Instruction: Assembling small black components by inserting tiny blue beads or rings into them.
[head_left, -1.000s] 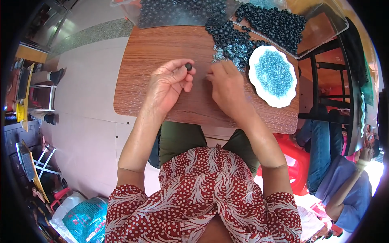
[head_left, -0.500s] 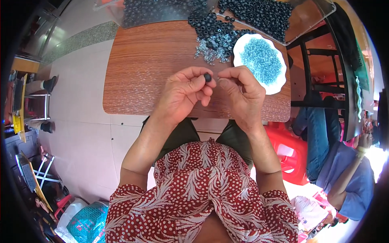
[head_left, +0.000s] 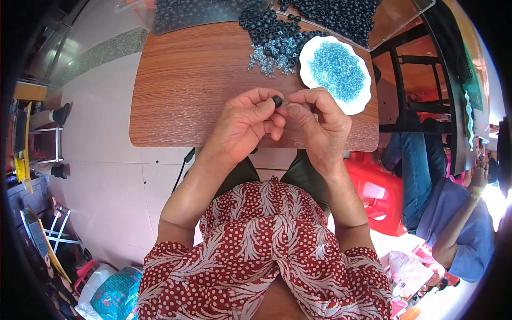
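Note:
Between the thumb and fingers of my left hand [head_left: 234, 128] is a round black bead [head_left: 277, 101]. Close beside it, my right hand [head_left: 325, 128] pinches a tiny clear piece [head_left: 286, 103] at its fingertips, almost at the bead; I cannot tell whether the two touch. Both hands are above the near edge of the brown wood-grain table [head_left: 181, 85]. Beyond my right hand stands a white scalloped dish [head_left: 366, 93] full of small clear bluish pieces [head_left: 337, 72]. Loose clear pieces [head_left: 266, 57] lie left of the dish, against a heap of black beads [head_left: 261, 26].
Two transparent trays of black beads, the left one [head_left: 208, 16] and the right one [head_left: 341, 18], sit along the far edge. A red plastic stool [head_left: 392, 208] stands right of my legs. Farther right, another person's arm [head_left: 453, 237] shows. A dark metal frame [head_left: 413, 125] adjoins the table's right side.
The gap between my hands has narrowed, bringing the black bead nearer the clear piece. The whole view has shifted slightly, so the table appears a little higher and more to the left.

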### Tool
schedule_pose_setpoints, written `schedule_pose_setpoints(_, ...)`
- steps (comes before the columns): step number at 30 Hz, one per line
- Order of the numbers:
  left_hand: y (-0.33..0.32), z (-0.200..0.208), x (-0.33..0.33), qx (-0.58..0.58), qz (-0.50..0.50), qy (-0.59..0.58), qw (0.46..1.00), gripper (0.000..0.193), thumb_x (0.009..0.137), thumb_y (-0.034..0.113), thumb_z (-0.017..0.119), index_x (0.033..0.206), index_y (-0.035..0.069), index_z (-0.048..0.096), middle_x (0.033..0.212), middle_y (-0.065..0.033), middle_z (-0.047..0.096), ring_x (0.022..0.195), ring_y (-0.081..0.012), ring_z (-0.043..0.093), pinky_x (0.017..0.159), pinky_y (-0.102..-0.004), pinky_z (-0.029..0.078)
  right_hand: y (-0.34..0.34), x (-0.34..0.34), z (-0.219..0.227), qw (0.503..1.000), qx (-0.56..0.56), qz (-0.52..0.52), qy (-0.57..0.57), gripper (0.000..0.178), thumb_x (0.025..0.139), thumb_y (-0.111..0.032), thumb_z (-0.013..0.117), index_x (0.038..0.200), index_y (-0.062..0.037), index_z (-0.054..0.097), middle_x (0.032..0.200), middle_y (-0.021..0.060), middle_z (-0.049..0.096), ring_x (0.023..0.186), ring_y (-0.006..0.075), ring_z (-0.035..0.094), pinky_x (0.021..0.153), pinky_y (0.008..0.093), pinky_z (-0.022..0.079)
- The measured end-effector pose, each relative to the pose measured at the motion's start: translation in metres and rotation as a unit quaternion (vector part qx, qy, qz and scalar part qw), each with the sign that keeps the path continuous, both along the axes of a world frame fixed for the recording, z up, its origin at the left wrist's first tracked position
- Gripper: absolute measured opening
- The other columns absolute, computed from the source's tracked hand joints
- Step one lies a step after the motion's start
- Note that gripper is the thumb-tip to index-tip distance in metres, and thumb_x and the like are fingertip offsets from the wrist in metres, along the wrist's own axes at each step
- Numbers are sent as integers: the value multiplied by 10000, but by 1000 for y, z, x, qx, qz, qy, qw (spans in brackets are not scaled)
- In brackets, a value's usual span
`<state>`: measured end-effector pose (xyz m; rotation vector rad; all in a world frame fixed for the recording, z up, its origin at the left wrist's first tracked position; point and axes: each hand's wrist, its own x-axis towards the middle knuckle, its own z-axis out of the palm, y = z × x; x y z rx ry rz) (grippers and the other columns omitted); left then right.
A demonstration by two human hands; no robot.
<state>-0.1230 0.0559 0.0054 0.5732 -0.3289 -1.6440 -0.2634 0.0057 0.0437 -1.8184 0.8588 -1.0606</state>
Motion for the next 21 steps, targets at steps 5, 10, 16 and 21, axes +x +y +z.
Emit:
schedule_pose_setpoints(5,1,-4,-6,13,22,53,998,188,872,101,548,1030,0,539,829,-56,558,678,-122,512,594,-271,408,3,-2,-1,1000,1,18,0,139,730,80,635,841,5,601,784,30,555,668,84,493,591,213,402)
schedule_pose_setpoints(10,1,-2,-7,13,14,62,998,184,874,93,544,1024,-14,539,834,-49,557,681,-113,514,583,-260,406,3,-2,-2,1000,-1,17,24,136,755,77,627,873,14,604,815,12,558,697,56,479,619,180,384)
schedule_pose_setpoints(16,3,-2,-7,15,38,6,999,149,874,43,530,1004,-26,552,803,-75,579,623,-138,534,541,-261,433,0,-3,0,996,-65,32,60,144,737,86,631,855,10,602,794,19,549,691,64,487,610,184,392)
schedule_pose_setpoints(21,5,-1,-9,5,30,-6,1000,151,865,36,543,1001,-29,555,787,-78,586,596,-140,539,523,-250,441,-3,-6,2,992,-84,47,84,135,724,89,633,830,12,601,793,19,546,690,60,489,602,182,391)
